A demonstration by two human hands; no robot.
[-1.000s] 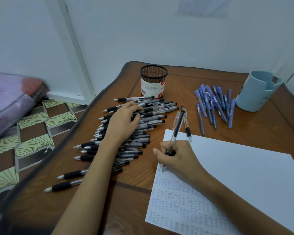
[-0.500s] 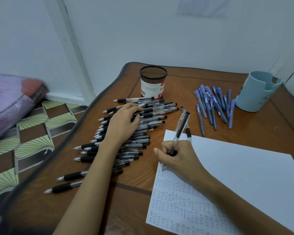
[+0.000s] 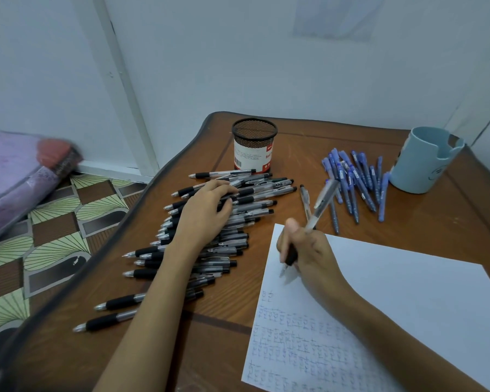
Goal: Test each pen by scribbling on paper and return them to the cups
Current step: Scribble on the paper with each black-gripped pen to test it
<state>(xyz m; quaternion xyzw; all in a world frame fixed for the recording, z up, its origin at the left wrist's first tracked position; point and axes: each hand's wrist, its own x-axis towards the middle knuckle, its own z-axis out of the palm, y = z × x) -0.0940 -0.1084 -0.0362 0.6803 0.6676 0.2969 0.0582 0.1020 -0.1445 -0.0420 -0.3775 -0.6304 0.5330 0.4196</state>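
My right hand (image 3: 309, 250) grips a black-grip clear pen (image 3: 317, 210), tilted up and to the right, with its tip just above the top left corner of the white paper (image 3: 408, 292). The lower left part of the sheet is covered in small scribbles. My left hand (image 3: 207, 210) lies flat, fingers spread, on a long pile of black pens (image 3: 232, 239). A black mesh cup (image 3: 253, 145) stands behind the pile. Several blue pens (image 3: 354, 182) lie loose beside a light blue cup (image 3: 422, 162). One more black pen (image 3: 306, 199) lies alone above the paper.
The wooden table (image 3: 294, 154) has a curved left edge, with a patterned floor (image 3: 54, 222) below it. A purple mattress roll (image 3: 17, 176) lies on the floor at the left. White walls close in behind the table.
My right hand has tilted the pen further to the right and lifted its tip slightly off the paper. My left hand stays on the black pens.
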